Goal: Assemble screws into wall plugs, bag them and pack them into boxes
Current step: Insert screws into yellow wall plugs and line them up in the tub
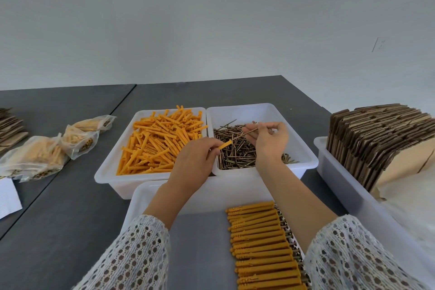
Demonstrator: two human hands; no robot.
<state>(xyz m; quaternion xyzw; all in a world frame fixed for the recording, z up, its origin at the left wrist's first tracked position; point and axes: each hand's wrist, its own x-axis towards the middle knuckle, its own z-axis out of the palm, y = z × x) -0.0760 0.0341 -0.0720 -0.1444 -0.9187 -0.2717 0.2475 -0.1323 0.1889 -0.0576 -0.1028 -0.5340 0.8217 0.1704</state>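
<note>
Person at a dark grey counter (70, 207), both forearms in white lace sleeves (131, 254). Left hand (195, 160) pinches one orange wall plug (225, 144) between thumb and fingers, other fingers curled, plug tip pointing toward the right hand. Right hand (268, 139) pinches a single screw (249, 132) at the fingertips, held slanted above the screw tub; screw is thin and its head is hard to make out. Plug and screw near each other, not touching.

Two white tubs sit side by side mid-counter: left tub (113, 172) piled with loose orange plugs (162, 139), right tub (308, 160) with a tangle of dark screws (235, 150), partly hidden behind both hands. Closest to the person, a white tray (141, 198) holds a neat row of assembled plugs (261, 242) lying parallel, screw heads poking out on the right side; the row runs off the bottom of the view and is partly covered by the right sleeve.

Toward the left edge of the counter, several filled clear bags (35, 158), contents blurry. Sheet of white paper (8, 198) beside them, cut off. Flat cardboard stack (10, 125) at the far left edge, mostly out of view. At the right edge, another white bin (348, 186) with folded cardboard box blanks (381, 134) standing on edge, cut off on the right. Wall socket (379, 44) faint on the grey wall
</note>
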